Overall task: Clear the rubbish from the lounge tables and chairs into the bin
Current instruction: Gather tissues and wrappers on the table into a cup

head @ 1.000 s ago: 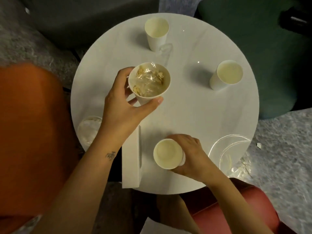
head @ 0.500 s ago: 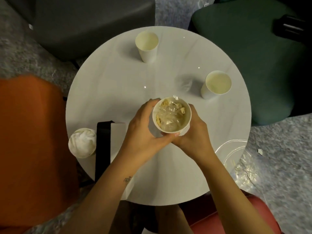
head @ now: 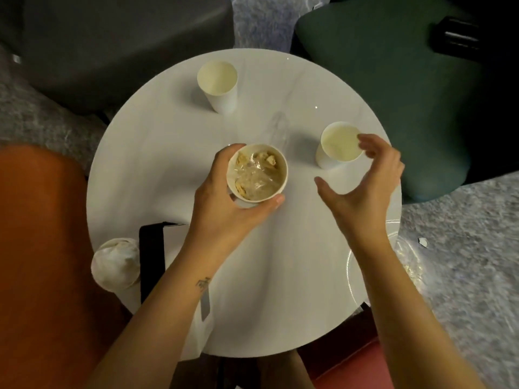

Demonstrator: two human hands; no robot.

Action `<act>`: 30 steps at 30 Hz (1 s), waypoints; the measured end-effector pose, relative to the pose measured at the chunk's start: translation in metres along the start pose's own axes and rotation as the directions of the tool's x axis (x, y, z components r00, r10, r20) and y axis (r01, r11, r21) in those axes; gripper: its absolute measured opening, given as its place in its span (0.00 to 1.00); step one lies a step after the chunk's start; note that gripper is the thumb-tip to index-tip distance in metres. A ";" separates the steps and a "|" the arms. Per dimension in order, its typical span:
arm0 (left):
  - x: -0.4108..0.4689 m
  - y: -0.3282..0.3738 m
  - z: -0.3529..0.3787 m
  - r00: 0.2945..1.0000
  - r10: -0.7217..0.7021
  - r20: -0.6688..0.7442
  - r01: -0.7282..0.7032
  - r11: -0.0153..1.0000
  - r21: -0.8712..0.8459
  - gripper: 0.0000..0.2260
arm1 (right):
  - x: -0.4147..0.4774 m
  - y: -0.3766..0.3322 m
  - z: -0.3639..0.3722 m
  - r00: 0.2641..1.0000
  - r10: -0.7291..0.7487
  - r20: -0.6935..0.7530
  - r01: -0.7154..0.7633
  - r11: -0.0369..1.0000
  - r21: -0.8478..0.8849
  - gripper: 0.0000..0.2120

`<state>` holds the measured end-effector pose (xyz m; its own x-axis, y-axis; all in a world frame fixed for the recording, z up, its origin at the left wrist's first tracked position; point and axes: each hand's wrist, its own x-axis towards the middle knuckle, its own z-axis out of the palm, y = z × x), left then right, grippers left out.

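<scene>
The left hand (head: pixel 224 217) grips a paper cup (head: pixel 257 171) stuffed with crumpled plastic and scraps, fingers wrapped round it, over the middle of the round white table (head: pixel 295 276). The right hand (head: pixel 365 186), fingers spread wide and curved, holds nothing beside 1 empty cup (head: pixel 337 147); another cup (head: pixel 217 85) stands at the far edge.

Centre: wrapper cup (head: pixel 257 172) in left hand (head: pixel 224 217), over table (head: pixel 280 290).
Behind it: far cup (head: pixel 217 87) on table.
Right: right cup (head: pixel 338 146), right hand (head: pixel 362 189) just beside it.
Near-left edge: stuffed cup (head: pixel 116 263).
</scene>
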<state>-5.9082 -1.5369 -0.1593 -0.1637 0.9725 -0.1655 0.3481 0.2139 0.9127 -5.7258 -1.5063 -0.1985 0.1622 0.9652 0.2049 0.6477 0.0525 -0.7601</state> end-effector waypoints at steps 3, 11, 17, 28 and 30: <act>0.012 0.003 -0.003 1.000 0.014 -0.015 -0.014 1.000 -0.013 0.31 | 0.022 0.013 0.010 0.984 0.152 -0.095 -0.151 0.988 0.017 0.46; 0.031 0.007 -0.014 0.998 0.065 0.025 -0.064 0.997 -0.042 0.33 | 0.043 0.026 0.046 0.948 0.318 0.033 -0.319 0.938 0.135 0.46; 0.035 0.026 -0.024 0.993 0.119 0.000 -0.119 0.992 -0.052 0.36 | 0.017 -0.016 0.066 0.970 0.010 0.243 -0.043 0.990 0.133 0.44; 0.043 -0.010 -0.039 0.988 0.098 0.115 -0.125 0.958 0.256 0.38 | 0.000 -0.071 0.088 0.971 -0.075 0.228 -0.021 0.920 0.391 0.47; 0.045 -0.017 -0.046 0.984 0.054 0.170 -0.101 0.953 0.285 0.40 | -0.003 -0.076 0.093 0.974 -0.068 0.218 -0.027 0.914 0.405 0.46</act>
<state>-5.9636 -1.5009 -0.1654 0.0145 0.9840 -0.1773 0.6118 0.1315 0.7800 -5.8448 -1.4891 -0.1983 -0.0479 0.9920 0.1167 0.2865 0.1256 -0.9498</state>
